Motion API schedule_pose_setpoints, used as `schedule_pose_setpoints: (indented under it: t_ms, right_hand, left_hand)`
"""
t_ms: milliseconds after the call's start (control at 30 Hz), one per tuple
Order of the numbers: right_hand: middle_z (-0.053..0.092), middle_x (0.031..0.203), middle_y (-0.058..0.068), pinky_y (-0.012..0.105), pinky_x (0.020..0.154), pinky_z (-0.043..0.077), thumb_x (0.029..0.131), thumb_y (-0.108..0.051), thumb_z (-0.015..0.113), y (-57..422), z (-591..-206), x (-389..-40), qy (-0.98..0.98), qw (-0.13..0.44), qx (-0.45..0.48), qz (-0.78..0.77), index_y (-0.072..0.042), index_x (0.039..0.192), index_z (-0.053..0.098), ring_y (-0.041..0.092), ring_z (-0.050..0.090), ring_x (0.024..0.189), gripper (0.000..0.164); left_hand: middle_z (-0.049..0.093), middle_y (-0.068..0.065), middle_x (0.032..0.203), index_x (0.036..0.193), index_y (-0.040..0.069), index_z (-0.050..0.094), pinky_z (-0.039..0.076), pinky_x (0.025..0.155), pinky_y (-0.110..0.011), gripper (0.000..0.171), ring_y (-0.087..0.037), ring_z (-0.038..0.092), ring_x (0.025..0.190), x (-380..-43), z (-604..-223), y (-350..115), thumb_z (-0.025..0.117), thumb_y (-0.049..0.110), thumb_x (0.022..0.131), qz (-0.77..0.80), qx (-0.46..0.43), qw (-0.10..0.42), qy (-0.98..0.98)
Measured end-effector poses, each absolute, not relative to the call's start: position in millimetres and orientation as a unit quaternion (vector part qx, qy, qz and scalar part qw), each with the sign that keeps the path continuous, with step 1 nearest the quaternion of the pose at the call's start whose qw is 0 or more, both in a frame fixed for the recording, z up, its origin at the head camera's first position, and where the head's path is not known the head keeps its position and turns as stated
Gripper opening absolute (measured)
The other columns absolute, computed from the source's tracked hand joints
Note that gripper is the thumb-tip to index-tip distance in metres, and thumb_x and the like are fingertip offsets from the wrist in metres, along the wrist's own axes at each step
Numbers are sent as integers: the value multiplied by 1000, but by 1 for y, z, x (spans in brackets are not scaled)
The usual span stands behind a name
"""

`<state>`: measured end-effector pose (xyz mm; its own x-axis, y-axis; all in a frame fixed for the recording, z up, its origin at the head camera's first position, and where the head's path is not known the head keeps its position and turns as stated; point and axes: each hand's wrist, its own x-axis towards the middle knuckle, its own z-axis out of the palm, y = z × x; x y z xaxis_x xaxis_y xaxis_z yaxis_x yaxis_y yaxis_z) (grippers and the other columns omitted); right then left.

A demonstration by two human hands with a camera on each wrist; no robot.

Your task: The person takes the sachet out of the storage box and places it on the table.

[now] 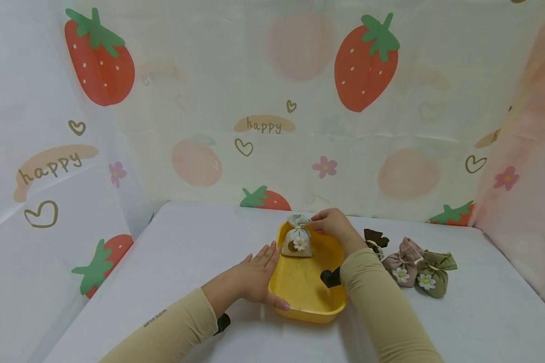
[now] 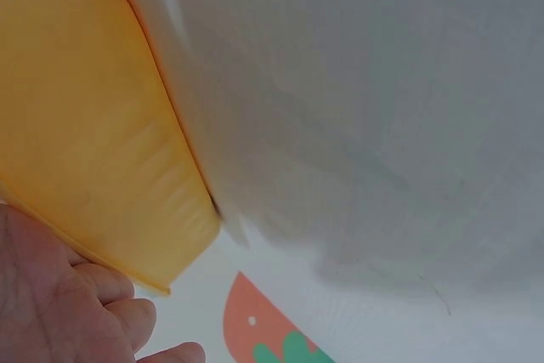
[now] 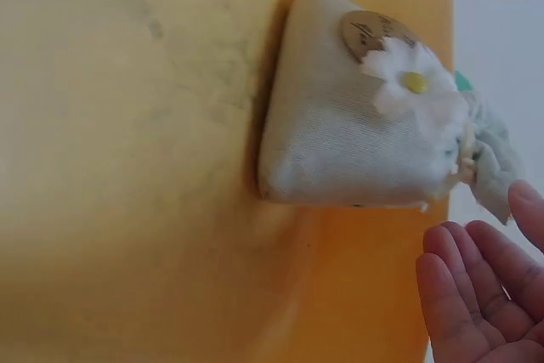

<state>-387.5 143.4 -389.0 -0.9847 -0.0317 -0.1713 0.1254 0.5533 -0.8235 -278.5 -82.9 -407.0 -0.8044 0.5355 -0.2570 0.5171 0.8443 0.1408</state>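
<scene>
A yellow plastic tray (image 1: 300, 287) stands on the white table. Inside its far left end a pale drawstring pouch (image 1: 290, 247) leans upright, its gathered neck rising above the rim. The pouch carries a white fabric daisy (image 3: 414, 82) and a round brown tag (image 3: 364, 33). My left hand (image 1: 254, 277) lies along the tray's left side with fingers extended, thumb at the near rim. Beside the pouch's neck is my right hand (image 1: 338, 227); in the right wrist view its fingers are loosely extended, with a small gap to the cloth.
To the right of the tray lie a dark brown pouch (image 1: 376, 238), a pink pouch (image 1: 401, 267) and an olive green pouch (image 1: 436, 275), close together. My right forearm partly covers the brown one. A strawberry-printed curtain (image 1: 263, 166) stands behind the table (image 1: 186, 252).
</scene>
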Motion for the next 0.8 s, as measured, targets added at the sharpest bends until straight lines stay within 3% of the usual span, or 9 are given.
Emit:
schedule_pose_setpoints:
  t_ms: [233,500,800]
  right_hand:
    - [64,93,9,27,74,51,82,-19,69,137,-390,-387,899,74,-19,-432,-1,102,65,19,61,81,27]
    - [59,76,6,23,62,43,85,-18,66,132,-392,-388,922,48,-48,-381,-3,92,66,15,52,69,16]
    - [60,76,6,25,66,47,84,-15,67,134,-387,-382,917,51,-44,-394,-5,83,66,24,57,77,10]
  left_hand:
    - [-8,-7,153,147,9,-1,14,109,-48,131,-22,-5,140,-278,-406,-83,40,90,54,27,274,146,950]
    - [-6,-7,153,148,8,1,15,109,-48,130,-23,-2,140,-277,-405,-82,42,89,55,30,276,139,950]
    - [-5,-8,153,148,8,2,15,109,-49,128,-23,-2,140,-276,-403,-83,45,87,57,33,277,138,950]
